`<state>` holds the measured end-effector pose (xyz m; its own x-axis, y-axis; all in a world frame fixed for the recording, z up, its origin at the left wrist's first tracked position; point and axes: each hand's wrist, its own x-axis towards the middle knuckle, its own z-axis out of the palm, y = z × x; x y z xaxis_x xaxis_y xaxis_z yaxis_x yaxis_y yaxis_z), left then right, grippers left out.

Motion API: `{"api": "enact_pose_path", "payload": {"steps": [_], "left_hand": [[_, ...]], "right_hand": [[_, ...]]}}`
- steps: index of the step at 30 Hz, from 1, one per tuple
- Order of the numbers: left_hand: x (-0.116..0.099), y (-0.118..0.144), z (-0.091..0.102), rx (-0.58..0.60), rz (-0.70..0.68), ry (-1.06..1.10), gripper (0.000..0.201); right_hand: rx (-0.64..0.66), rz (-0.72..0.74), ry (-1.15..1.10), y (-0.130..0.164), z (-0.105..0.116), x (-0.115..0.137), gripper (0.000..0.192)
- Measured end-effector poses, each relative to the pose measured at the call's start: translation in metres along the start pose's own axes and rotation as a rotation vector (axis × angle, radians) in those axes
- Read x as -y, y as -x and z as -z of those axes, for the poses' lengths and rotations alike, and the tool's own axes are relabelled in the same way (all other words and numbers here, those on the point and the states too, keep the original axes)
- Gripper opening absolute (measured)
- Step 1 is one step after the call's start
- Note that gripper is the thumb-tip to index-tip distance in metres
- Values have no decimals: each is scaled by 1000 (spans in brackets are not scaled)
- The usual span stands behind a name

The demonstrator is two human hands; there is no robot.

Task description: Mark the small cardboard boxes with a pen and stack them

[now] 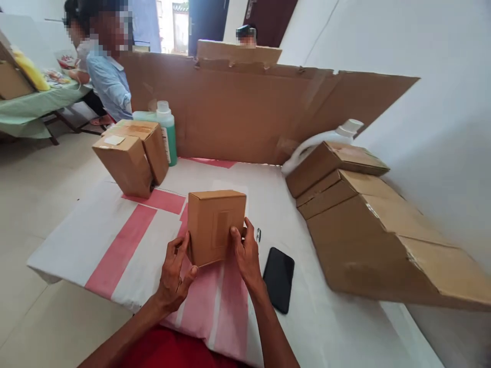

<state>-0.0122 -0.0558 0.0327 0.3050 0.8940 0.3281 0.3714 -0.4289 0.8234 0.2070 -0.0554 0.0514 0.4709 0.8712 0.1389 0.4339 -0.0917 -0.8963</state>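
Both hands, left hand (177,276) and right hand (245,251), gripped 1 small box (215,225) upright; black phone (279,278) lay at 4 o'clock, bare counter (76,240) toward 9.

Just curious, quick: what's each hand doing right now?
Left hand: fingers on the small cardboard box, at its left edge.
Right hand: gripping the same box's right side.

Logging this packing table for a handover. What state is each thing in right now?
small cardboard box: closed, upright, held between both hands
left hand: gripping the box's lower left edge
right hand: fingers on the box's right side
black phone: flat, screen dark
two boxes at left: closed, leaning together
green bottle: upright, capped
white jug: lying tilted, capped
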Motion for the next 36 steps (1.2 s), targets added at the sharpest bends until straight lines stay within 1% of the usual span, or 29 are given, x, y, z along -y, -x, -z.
{"api": "enact_pose_path", "payload": {"steps": [3,6,9,11,13,15,16,18,19,21,23,24,25,27,30,32,34,36], "left_hand": [[8,-13,-1,41,123,-28,62],[22,-23,2,61,206,-8,64],[32,-24,9,10,223,34,61],[32,-20,12,55,210,34,58],[28,-11,13,138,177,3,60],[15,-1,14,191,129,-34,63],[6,4,15,193,98,-60,64],[-18,9,21,181,-12,-130,64],[-32,10,26,167,-96,-180,65],[-59,5,35,120,-297,-310,70],[-79,-4,43,55,-458,-427,72],[-84,-11,44,23,-498,-459,72],[-86,-17,44,3,-507,-464,73],[-80,-32,42,23,-462,-421,74],[-58,-55,38,96,-365,-403,82],[-43,-70,38,112,-332,-422,86],[-32,-82,40,127,-304,-401,86],[-25,-89,41,149,-281,-359,87]], "right_hand": [[13,-82,-39,-7,0,-10,73],[67,-123,-110,-2,1,-24,71],[84,-202,-189,17,8,-39,72],[108,-221,-233,33,11,-47,69],[134,-166,-235,45,10,-50,67],[114,-99,-212,50,9,-48,63],[93,-81,-204,49,11,-45,60],[70,-83,-218,41,21,-34,54],[81,-91,-235,34,30,-26,50],[116,-85,-250,20,50,-9,44],[136,-69,-253,6,66,8,43],[136,-62,-256,0,70,14,44],[129,-61,-266,-5,71,17,44],[98,-77,-307,-12,65,18,48],[52,-108,-379,-19,43,7,63],[59,-120,-431,-21,27,1,72],[96,-122,-476,-23,12,-1,73],[135,-112,-515,-22,-2,1,67]]}}
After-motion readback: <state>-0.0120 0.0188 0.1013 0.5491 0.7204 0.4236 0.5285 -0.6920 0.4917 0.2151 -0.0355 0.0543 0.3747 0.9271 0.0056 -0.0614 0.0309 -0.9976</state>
